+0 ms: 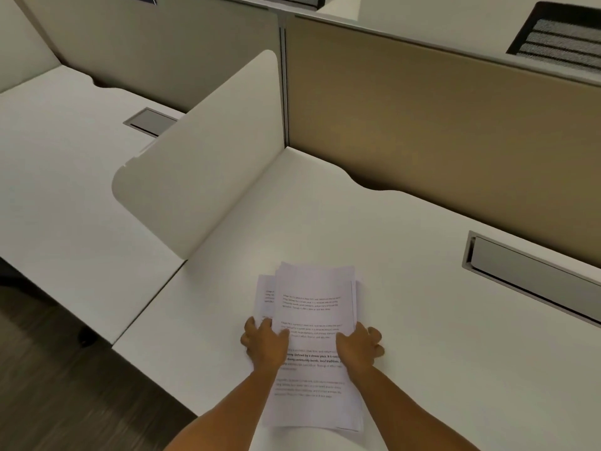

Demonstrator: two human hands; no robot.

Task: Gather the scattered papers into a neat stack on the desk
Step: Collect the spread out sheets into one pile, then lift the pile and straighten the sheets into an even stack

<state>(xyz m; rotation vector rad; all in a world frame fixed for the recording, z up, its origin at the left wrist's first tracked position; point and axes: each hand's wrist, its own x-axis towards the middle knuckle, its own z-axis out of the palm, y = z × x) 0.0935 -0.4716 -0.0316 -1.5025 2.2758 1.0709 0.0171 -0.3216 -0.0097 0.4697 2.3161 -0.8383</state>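
Several printed white papers [313,307] lie in a loose pile on the white desk [439,336], near its front edge. One sheet sticks out to the left under the top sheets, and edges show on the right. My left hand [265,345] rests on the pile's left side, thumb on top of the top sheet and fingers spread over the lower sheet. My right hand [359,346] presses against the pile's right edge, fingers curled on the desk beside it. Both hands clasp the pile between them.
A low white divider panel [201,164] stands left of the pile, with a neighbouring desk [58,177] beyond it. A tan partition wall [439,125] runs along the back. A grey cable tray slot [533,278] sits at the right rear of the desk. Dark floor lies at lower left.
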